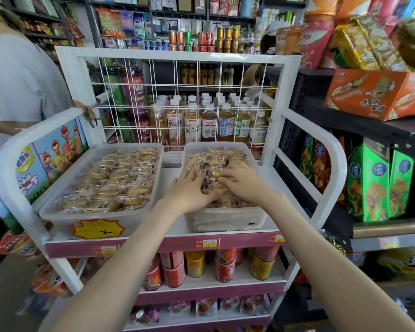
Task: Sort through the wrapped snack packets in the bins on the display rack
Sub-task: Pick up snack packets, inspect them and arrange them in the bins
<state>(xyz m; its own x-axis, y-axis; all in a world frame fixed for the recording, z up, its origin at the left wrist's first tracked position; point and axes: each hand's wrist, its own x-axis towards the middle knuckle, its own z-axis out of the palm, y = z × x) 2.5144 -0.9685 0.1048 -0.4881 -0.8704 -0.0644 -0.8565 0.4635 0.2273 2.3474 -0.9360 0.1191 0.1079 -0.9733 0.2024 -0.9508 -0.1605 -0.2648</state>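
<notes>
At the far left, a person in a pale grey shirt (15, 75) stands beside the white metal display rack (297, 130). A blue cartoon-printed side panel (50, 159) lines the left end of the rack.

On the top shelf, the left translucent plastic bin (58, 207) holds rows of clear-wrapped golden snack packets (115, 183). A yellow starburst price tag (97, 228) sits on the shelf edge below its near wall.

The right translucent plastic bin (225, 219) stands beside the left one, a gap apart. It holds more wrapped packets (216, 159), and both of your hands work in its near half.

Your left hand (189, 190) lies palm down on these packets, fingers straight and spread, gripping nothing. Your right hand (242, 183) rests just beside it, fingers bent over the packets and pointing left. Whether they close round a packet cannot be told.

Behind the rack's white wire grid, plastic tea bottles (209, 125) stand in rows. Red and yellow cans (225, 264) fill the shelf below the bins.

At the right, green snack boxes (369, 183) stand on a dark shelf, with an orange printed carton (379, 94) above.
</notes>
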